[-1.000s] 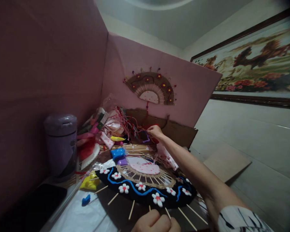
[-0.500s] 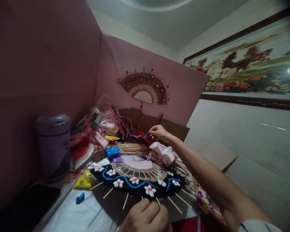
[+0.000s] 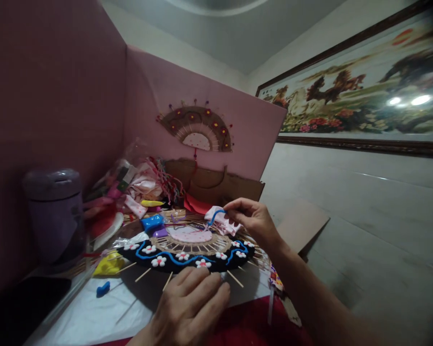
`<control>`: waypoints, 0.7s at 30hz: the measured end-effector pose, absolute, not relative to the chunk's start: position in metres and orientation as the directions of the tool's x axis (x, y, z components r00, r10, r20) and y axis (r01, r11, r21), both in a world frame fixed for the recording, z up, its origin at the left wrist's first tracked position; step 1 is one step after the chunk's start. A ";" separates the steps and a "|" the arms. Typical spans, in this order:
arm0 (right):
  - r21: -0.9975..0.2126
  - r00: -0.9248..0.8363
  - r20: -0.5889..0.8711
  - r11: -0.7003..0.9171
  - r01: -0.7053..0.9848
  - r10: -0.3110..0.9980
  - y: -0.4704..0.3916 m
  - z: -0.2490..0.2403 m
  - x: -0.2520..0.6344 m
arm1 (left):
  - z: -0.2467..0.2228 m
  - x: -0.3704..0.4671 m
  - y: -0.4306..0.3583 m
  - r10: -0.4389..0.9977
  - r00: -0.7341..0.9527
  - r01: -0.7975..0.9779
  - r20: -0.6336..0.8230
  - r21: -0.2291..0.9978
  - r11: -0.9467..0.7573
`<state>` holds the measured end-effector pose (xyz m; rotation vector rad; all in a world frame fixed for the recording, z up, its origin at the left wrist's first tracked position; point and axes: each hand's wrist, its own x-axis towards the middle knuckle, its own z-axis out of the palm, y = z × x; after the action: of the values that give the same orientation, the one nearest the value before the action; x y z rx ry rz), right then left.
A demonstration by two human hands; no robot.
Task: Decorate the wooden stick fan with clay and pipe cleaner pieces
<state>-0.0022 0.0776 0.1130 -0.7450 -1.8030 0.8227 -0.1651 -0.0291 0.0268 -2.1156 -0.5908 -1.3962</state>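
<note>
A black fan [image 3: 193, 265] with white flowers, wavy blue lines and protruding sticks lies on the white-covered table. My left hand [image 3: 191, 305] is at its near edge, fingers curled, its fingertips hidden behind the hand; what they grip cannot be made out. Above the fan's right side, my right hand [image 3: 254, 221] pinches a thin blue clay strip [image 3: 215, 216] between thumb and fingers, the strip hanging to the left. A small blue clay lump [image 3: 103, 289] rests left of the fan, near a yellow packet [image 3: 108, 264].
A purple cup [image 3: 55, 218] and a dark phone-like slab [image 3: 29, 307] stand or lie at the left. Blue packet [image 3: 152, 222], ribbons and cloth are heaped behind the fan. A brown fan [image 3: 197, 126] hangs on the pink board [image 3: 245, 120].
My right hand has come nearer with the blue strip, now above the fan's right side. My left hand shows more fully at the near edge. The whole view has shifted to the right.
</note>
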 end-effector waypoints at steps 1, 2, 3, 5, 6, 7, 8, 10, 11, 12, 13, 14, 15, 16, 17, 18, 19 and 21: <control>-0.798 -0.335 0.534 0.594 0.107 0.777 0.063 0.111 -0.002 | 0.028 -0.167 -0.031 0.087 0.323 0.629 0.942 -0.145 -0.763; -0.777 -0.342 0.562 0.622 0.094 0.754 0.050 0.109 -0.002 | 0.030 -0.170 -0.032 0.108 0.261 0.641 0.959 -0.089 -0.762; -0.743 -0.346 0.597 0.662 0.102 0.724 0.039 0.107 -0.003 | 0.032 -0.172 -0.033 0.137 0.198 0.650 0.970 -0.025 -0.760; -0.665 -0.348 0.661 0.734 0.139 0.665 0.020 0.103 -0.006 | 0.035 -0.176 -0.035 0.181 0.082 0.649 0.980 0.085 -0.756; -0.629 -0.332 0.696 0.764 0.146 0.637 0.013 0.100 -0.007 | 0.036 -0.178 -0.035 0.185 0.052 0.652 0.981 0.107 -0.751; -0.602 -0.313 0.726 0.786 0.141 0.612 0.007 0.097 -0.010 | 0.036 -0.179 -0.035 0.188 0.031 0.654 0.982 0.122 -0.747; -0.590 -0.290 0.747 0.798 0.123 0.598 0.002 0.094 -0.012 | 0.036 -0.180 -0.034 0.192 0.005 0.658 0.981 0.142 -0.739; -0.604 -0.246 0.762 0.794 0.063 0.599 -0.004 0.087 -0.017 | 0.034 -0.181 -0.033 0.202 -0.069 0.668 0.977 0.196 -0.718; -0.621 -0.225 0.759 0.783 0.030 0.611 -0.006 0.083 -0.020 | 0.034 -0.181 -0.033 0.211 -0.108 0.671 0.972 0.227 -0.706; -0.637 -0.202 0.755 0.771 0.000 0.624 -0.007 0.080 -0.022 | 0.034 -0.181 -0.032 0.218 -0.139 0.671 0.966 0.254 -0.697; -0.647 -0.181 0.753 0.762 -0.030 0.633 -0.007 0.076 -0.025 | 0.035 -0.181 -0.032 0.220 -0.163 0.667 0.962 0.272 -0.693; -0.652 -0.162 0.754 0.756 -0.060 0.637 -0.007 0.073 -0.027 | 0.036 -0.181 -0.033 0.227 -0.180 0.660 0.957 0.288 -0.694; -0.650 -0.141 0.759 0.755 -0.090 0.636 -0.007 0.069 -0.029 | 0.039 -0.181 -0.033 0.240 -0.194 0.647 0.951 0.308 -0.697; -0.642 -0.118 0.766 0.757 -0.119 0.631 -0.006 0.065 -0.032 | 0.041 -0.181 -0.034 0.257 -0.213 0.628 0.943 0.333 -0.703; -0.632 -0.099 0.775 0.762 -0.142 0.624 -0.005 0.061 -0.033 | 0.043 -0.181 -0.034 0.275 -0.234 0.604 0.933 0.361 -0.710; -0.618 -0.081 0.785 0.771 -0.152 0.614 -0.004 0.057 -0.035 | 0.046 -0.182 -0.035 0.288 -0.246 0.577 0.925 0.379 -0.723; -0.602 -0.066 0.798 0.786 -0.143 0.599 -0.004 0.053 -0.035 | 0.047 -0.182 -0.036 0.298 -0.248 0.551 0.922 0.387 -0.739; -0.542 -0.065 0.840 0.840 -0.042 0.539 -0.005 0.044 -0.035 | 0.048 -0.183 -0.038 0.294 -0.218 0.511 0.931 0.365 -0.778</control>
<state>-0.0353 -0.0049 0.0442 -0.4039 -1.5744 0.4977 -0.1829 -0.0377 0.0480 -1.8598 -0.9717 -2.1276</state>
